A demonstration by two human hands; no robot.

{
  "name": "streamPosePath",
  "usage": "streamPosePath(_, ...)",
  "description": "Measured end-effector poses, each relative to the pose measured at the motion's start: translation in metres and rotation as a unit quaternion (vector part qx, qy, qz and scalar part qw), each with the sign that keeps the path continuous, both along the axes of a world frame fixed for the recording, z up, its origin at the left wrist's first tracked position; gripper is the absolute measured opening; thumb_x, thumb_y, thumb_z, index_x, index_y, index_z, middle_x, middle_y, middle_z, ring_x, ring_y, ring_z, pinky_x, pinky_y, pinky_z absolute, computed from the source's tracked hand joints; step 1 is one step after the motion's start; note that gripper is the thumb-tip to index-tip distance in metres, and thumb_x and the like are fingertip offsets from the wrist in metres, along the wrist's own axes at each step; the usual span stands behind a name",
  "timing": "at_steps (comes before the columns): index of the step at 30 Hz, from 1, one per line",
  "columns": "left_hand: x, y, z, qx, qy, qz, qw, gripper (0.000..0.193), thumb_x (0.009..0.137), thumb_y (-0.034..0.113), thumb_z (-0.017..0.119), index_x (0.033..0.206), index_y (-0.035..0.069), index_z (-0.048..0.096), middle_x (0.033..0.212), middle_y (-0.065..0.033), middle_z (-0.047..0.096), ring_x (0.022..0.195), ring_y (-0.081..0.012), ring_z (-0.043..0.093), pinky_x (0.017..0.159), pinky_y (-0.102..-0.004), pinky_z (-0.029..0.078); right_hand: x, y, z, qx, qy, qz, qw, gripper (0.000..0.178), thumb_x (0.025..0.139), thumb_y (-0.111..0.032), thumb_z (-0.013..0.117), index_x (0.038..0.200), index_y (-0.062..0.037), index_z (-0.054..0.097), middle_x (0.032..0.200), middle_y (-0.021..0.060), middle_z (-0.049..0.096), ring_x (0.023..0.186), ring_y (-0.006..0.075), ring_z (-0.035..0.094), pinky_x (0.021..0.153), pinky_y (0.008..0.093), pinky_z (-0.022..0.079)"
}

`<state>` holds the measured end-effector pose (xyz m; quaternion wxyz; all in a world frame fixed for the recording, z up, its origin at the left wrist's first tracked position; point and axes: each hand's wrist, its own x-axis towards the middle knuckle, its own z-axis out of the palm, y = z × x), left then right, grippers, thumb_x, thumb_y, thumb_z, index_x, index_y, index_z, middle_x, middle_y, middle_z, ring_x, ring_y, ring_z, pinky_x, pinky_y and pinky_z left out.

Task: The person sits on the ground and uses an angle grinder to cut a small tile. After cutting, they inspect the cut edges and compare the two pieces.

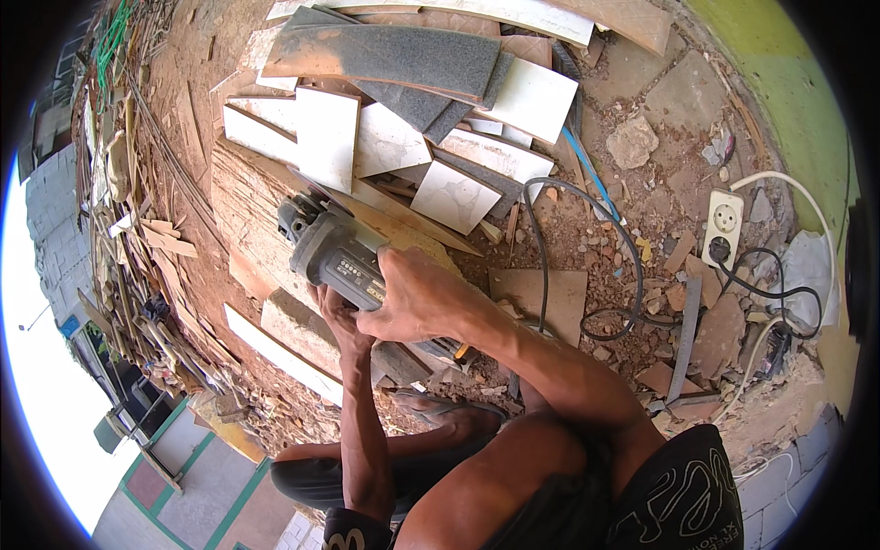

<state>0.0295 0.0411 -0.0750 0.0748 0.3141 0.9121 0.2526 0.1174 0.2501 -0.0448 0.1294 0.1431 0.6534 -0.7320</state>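
A grey and black angle grinder [337, 259] is held in both hands, its head tipped toward the upper left. My right hand [414, 295] is wrapped over the grinder's body from the right. My left hand [341, 321] grips it from below, with part of its fingers hidden under the tool. The grinder's head lies over a rough light-brown wooden board [240, 188]; its disc does not show clearly. Just beyond it stands a white tile piece [327, 137], with a marbled white tile piece [455, 195] lying to the right.
Dark grey tile strips [394, 60] are heaped at the far side. A black cord [632, 266] loops over rubble to a white socket strip [724, 225] on the right. Scrap sticks [151, 284] pile up at left. My sandalled foot [458, 414] rests close below the grinder.
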Motion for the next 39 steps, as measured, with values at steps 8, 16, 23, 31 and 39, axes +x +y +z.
streamPosePath(8, -0.0003, -0.0036, -0.0016, -0.001, -0.004, 0.006, 1.0, 0.05, 0.071, 0.043, 0.076, 0.101, 0.003, 0.072, 0.108, -0.014, 0.069, 0.119, -0.0356, 0.054, 0.115, -0.0535, 0.029, 0.0018, 0.0012, 0.0005, 0.005, 0.007, -0.003, 1.0, 0.045, 0.073, -0.025, 0.075, 0.074, 0.0173, 0.06, 0.058, 0.0214, 0.062, 0.046, 0.03, 0.062, 0.04, 0.0399, 0.051)
streamPosePath(16, 0.0015, -0.0005, 0.0005, 0.006, -0.011, 0.007, 1.0, 0.048, 0.073, 0.044, 0.076, 0.1, 0.005, 0.073, 0.103, -0.0131, 0.069, 0.117, -0.0346, 0.056, 0.118, -0.0559, 0.026, 0.0025, -0.0024, -0.0041, 0.004, 0.007, 0.001, 1.0, 0.054, 0.074, -0.027, 0.076, 0.085, 0.0225, 0.058, 0.064, 0.0261, 0.064, 0.05, 0.0322, 0.065, 0.044, 0.0393, 0.054)
streamPosePath(23, 0.0019, -0.0019, -0.0004, 0.029, -0.02, 0.012, 0.999, 0.048, 0.074, 0.044, 0.074, 0.101, 0.005, 0.073, 0.104, -0.0137, 0.069, 0.118, -0.0355, 0.055, 0.12, -0.0563, 0.024, 0.002, 0.0004, -0.0009, -0.007, -0.013, 0.025, 1.0, 0.055, 0.074, -0.027, 0.076, 0.088, 0.0232, 0.058, 0.067, 0.0288, 0.066, 0.053, 0.034, 0.067, 0.048, 0.0403, 0.056)
streamPosePath(31, 0.0021, -0.0022, -0.0005, 0.028, -0.029, 0.018, 0.999, 0.049, 0.072, 0.043, 0.075, 0.102, 0.004, 0.073, 0.11, -0.0136, 0.07, 0.121, -0.036, 0.052, 0.117, -0.0549, 0.027, 0.0041, 0.0006, -0.0006, -0.001, -0.005, 0.009, 1.0, 0.053, 0.073, -0.027, 0.076, 0.088, 0.0213, 0.059, 0.069, 0.0287, 0.067, 0.057, 0.0359, 0.069, 0.054, 0.0414, 0.058)
streamPosePath(39, 0.0016, -0.0005, 0.0026, 0.008, -0.042, 0.02, 0.999, 0.048, 0.072, 0.042, 0.077, 0.1, 0.003, 0.073, 0.105, -0.0142, 0.07, 0.122, -0.0366, 0.051, 0.117, -0.055, 0.026, 0.0058, -0.0015, -0.003, 0.007, 0.004, -0.004, 1.0, 0.056, 0.073, -0.028, 0.077, 0.089, 0.0219, 0.059, 0.072, 0.03, 0.068, 0.06, 0.0372, 0.07, 0.057, 0.0423, 0.058)
